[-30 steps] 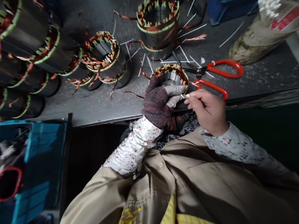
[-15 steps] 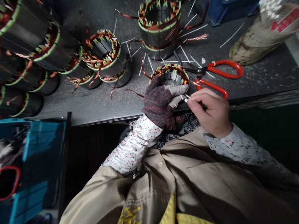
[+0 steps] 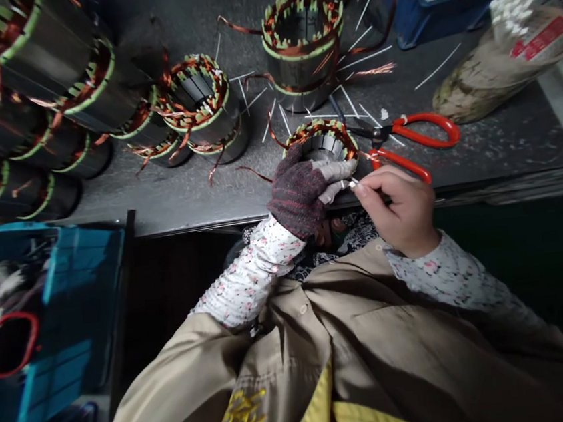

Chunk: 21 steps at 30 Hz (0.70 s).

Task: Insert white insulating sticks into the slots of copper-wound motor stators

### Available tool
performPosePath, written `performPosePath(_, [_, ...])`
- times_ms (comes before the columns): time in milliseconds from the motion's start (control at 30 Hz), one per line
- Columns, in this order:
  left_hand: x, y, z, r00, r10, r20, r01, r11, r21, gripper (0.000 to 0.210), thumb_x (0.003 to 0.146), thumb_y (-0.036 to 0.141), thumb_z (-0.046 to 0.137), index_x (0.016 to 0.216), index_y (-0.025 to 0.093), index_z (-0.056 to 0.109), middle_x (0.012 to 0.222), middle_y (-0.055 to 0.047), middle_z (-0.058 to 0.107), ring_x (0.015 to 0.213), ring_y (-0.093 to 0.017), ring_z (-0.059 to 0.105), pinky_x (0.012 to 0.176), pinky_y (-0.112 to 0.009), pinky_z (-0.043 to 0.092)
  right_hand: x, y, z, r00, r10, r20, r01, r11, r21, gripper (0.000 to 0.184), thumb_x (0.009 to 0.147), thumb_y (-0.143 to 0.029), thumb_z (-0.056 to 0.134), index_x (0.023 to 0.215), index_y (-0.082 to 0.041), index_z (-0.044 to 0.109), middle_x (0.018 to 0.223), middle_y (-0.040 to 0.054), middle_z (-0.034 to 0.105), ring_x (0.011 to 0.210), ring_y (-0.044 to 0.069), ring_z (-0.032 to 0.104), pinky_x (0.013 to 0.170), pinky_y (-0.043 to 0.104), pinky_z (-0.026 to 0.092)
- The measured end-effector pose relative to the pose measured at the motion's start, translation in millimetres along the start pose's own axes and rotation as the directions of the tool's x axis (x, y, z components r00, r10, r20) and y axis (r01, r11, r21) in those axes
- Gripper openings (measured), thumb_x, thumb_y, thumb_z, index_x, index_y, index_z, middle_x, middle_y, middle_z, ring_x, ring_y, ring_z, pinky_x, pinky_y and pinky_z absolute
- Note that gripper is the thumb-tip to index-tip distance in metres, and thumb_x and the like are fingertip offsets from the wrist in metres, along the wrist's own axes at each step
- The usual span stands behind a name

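Note:
A motor stator point(image 3: 322, 145) with copper windings and green slot liners stands near the bench's front edge. My left hand point(image 3: 298, 190), in a dark knitted glove with pale taped fingers, is wrapped over its near side and hides much of its outer wall. Just right of those fingertips, my bare right hand point(image 3: 401, 210) pinches a thin white stick point(image 3: 353, 182) between thumb and forefinger; most of the stick is hidden. Red-handled scissors point(image 3: 426, 130) lie open on the bench beside the stator, their blades pointing left.
More stators point(image 3: 302, 51) stand behind, with several stacked at the left. Loose white sticks point(image 3: 366, 58) are scattered over the bench point(image 3: 200, 199). At the back right are a blue bin point(image 3: 435, 20) and a container of white sticks point(image 3: 477, 66). Turquoise crates point(image 3: 89, 292) sit lower left.
Almost nothing differs. My right hand has shifted very slightly to the right with its pinch kept, and the whole view has moved a touch.

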<state>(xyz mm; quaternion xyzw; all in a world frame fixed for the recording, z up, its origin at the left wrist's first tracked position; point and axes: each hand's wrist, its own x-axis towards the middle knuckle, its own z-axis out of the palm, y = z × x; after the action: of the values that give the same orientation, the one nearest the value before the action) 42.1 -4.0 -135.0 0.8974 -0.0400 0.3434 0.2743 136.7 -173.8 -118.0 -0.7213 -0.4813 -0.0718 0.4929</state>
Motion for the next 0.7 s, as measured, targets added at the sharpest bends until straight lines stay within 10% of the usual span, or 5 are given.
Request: performPosePath(700, [4.2, -4.9, -5.0, 0.996, 0.018, 0.083, -0.020, 1.000, 0.023, 0.034, 0.109, 0.045, 0.046, 0.122, 0.027, 0.072, 0.108, -0.002, 0.082, 0.109, -0.019, 0.076, 0.117, -0.047, 0.052, 2.8, 0.9, 5.7, 0.998, 0.039, 0.039, -0.036, 0.995, -0.096, 0.024, 0.094, -0.028, 0.060, 0.071, -0.023, 0.061, 0.067, 0.0016, 0.063, 0.062, 0.017, 0.058, 0.060, 0.033, 0.043])
